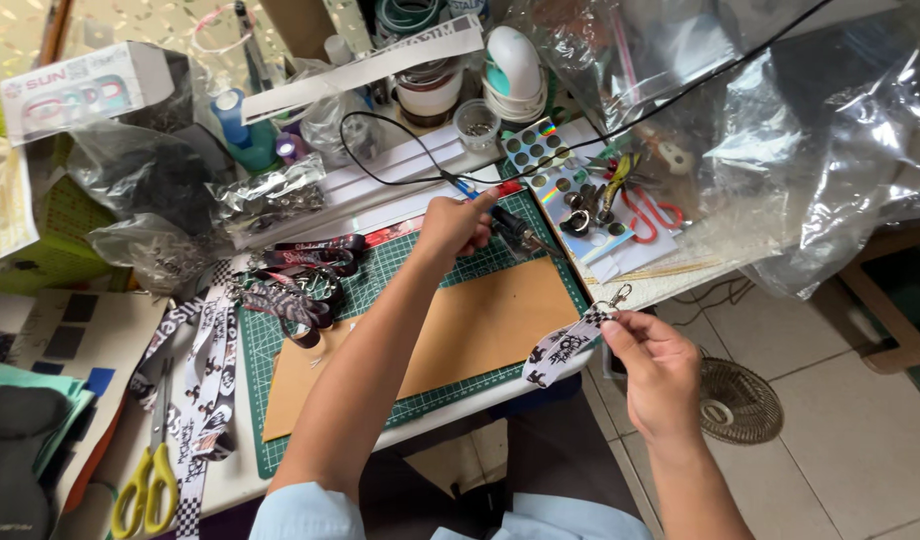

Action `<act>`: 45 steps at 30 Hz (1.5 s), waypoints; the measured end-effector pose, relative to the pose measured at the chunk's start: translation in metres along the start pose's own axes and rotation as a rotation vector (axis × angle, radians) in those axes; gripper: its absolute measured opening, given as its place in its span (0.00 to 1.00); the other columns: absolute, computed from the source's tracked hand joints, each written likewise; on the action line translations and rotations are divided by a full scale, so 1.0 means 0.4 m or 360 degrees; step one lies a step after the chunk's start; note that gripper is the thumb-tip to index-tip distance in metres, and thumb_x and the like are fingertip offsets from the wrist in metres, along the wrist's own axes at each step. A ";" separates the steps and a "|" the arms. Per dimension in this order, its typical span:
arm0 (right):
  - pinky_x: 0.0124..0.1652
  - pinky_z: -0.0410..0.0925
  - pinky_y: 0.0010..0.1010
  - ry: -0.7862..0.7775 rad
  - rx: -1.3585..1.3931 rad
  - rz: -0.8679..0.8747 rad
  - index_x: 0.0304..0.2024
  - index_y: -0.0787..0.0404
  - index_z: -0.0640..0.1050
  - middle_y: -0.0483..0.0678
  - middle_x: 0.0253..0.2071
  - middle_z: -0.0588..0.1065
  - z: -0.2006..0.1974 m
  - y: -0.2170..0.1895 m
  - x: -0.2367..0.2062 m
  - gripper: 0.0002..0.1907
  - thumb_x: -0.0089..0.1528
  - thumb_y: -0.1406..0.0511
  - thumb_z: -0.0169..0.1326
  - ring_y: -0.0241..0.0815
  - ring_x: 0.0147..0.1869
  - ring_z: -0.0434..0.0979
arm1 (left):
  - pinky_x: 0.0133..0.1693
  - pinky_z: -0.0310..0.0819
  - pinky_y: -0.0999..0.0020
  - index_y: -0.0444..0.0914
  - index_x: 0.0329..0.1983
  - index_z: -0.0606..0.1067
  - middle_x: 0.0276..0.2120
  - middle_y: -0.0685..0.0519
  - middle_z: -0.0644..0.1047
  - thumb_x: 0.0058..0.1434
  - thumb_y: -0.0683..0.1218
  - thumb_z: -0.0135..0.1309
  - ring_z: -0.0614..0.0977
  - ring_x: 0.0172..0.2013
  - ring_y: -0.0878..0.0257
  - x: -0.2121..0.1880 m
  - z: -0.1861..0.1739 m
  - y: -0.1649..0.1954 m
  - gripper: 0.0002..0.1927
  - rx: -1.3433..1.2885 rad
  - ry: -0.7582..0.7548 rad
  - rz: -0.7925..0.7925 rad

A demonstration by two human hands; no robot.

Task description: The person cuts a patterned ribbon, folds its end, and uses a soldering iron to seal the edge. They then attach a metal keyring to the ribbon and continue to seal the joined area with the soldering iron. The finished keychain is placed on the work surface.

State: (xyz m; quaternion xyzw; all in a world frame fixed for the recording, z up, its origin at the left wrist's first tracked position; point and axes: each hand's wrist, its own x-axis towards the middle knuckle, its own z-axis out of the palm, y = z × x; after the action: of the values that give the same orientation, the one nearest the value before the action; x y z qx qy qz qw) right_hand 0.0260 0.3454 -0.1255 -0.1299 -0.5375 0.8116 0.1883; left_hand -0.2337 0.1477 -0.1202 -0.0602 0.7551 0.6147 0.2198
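While the camera looks down on a cluttered surface [230, 480], the left hand [455, 225], near the centre of the frame, has its fingers closed around a blue-handled tool [495, 215] with a black cord, held over a green cutting mat [380, 270]. At lower right, beyond the surface edge, the right hand [655, 360] pinches a short black-and-white patterned strap [560, 348] with a metal clip [615, 296] at its upper end. A brown sheet [480, 325] lies on the mat between the hands. More patterned straps [205, 385] trail at lower left, beside yellow-handled scissors [145, 485]. Red-handled scissors [655, 212] lie at upper right under clear plastic.
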 end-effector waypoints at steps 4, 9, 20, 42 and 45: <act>0.43 0.68 0.22 0.0041 0.0081 0.0011 0.45 0.72 0.79 0.49 0.39 0.79 -0.019 -0.010 0.015 0.07 0.64 0.75 0.58 0.32 0.39 0.76 | 0.19 0.65 0.71 0.34 0.24 0.70 0.18 0.53 0.73 0.60 0.51 0.62 0.74 0.17 0.65 0.028 -0.012 -0.007 0.19 -0.0375 -0.0148 0.0009; 0.41 0.66 0.22 0.0094 0.0102 0.0018 0.44 0.72 0.79 0.48 0.38 0.78 -0.031 -0.014 0.028 0.07 0.64 0.75 0.57 0.32 0.38 0.74 | 0.24 0.68 0.71 0.36 0.30 0.71 0.21 0.55 0.74 0.63 0.44 0.56 0.73 0.20 0.66 -0.028 -0.061 -0.006 0.09 -0.1205 -0.0445 0.0061; 0.37 0.67 0.22 0.0223 0.0108 0.0133 0.41 0.71 0.80 0.50 0.35 0.80 -0.043 -0.027 0.048 0.05 0.61 0.75 0.60 0.34 0.36 0.76 | 0.33 0.78 0.68 0.27 0.44 0.80 0.29 0.46 0.80 0.58 0.37 0.59 0.82 0.28 0.58 -0.281 -0.111 0.030 0.12 -0.0774 -0.0730 0.0779; 0.44 0.72 0.21 0.0276 -0.0104 -0.0177 0.43 0.72 0.79 0.51 0.39 0.80 0.011 -0.043 0.014 0.07 0.62 0.75 0.60 0.32 0.40 0.79 | 0.33 0.82 0.72 0.35 0.40 0.79 0.33 0.48 0.83 0.53 0.39 0.64 0.87 0.31 0.60 -0.495 -0.037 0.028 0.11 0.0371 -0.0186 0.1980; 0.45 0.72 0.20 0.0269 -0.0139 -0.0203 0.43 0.72 0.79 0.51 0.40 0.81 0.017 -0.047 0.010 0.07 0.62 0.75 0.60 0.32 0.41 0.80 | 0.32 0.82 0.73 0.35 0.39 0.79 0.33 0.49 0.83 0.53 0.39 0.64 0.87 0.30 0.61 -0.497 -0.035 0.028 0.11 0.0377 -0.0172 0.1971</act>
State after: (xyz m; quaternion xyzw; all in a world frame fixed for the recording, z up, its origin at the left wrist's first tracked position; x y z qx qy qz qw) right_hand 0.0228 0.3483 -0.1057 -0.1715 -0.5617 0.7600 0.2784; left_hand -0.0632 0.1015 -0.0271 0.4437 0.7007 0.5424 -0.1337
